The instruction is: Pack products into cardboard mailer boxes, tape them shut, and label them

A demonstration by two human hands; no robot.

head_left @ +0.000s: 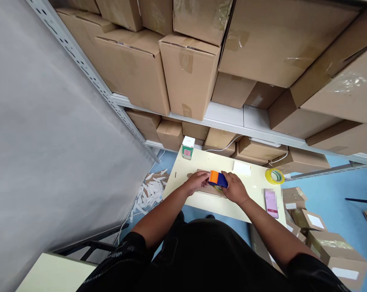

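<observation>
R hand (235,190): grip clamped on blue end of tape dispenser (219,179), approx. mid-table, directly above carton (207,190). L hand (198,181): at L side of carton, fingertips next to dispenser's orange end; cannot tell if grip is together or apart, or if it touches the dispenser. Carton lies flat on table (238,211), near the front edge, partly hidden by both hands & dispenser. Other items on table: green/white box (187,148) at far L corner; white box (241,168) behind R hand; tape roll (267,177) at far R corner; phone (271,205) nr. R edge, screen lit. Shelf (226,126) w/ stacked boxes stands behind table. White scraps (149,192) lie on floor, L of table.
</observation>
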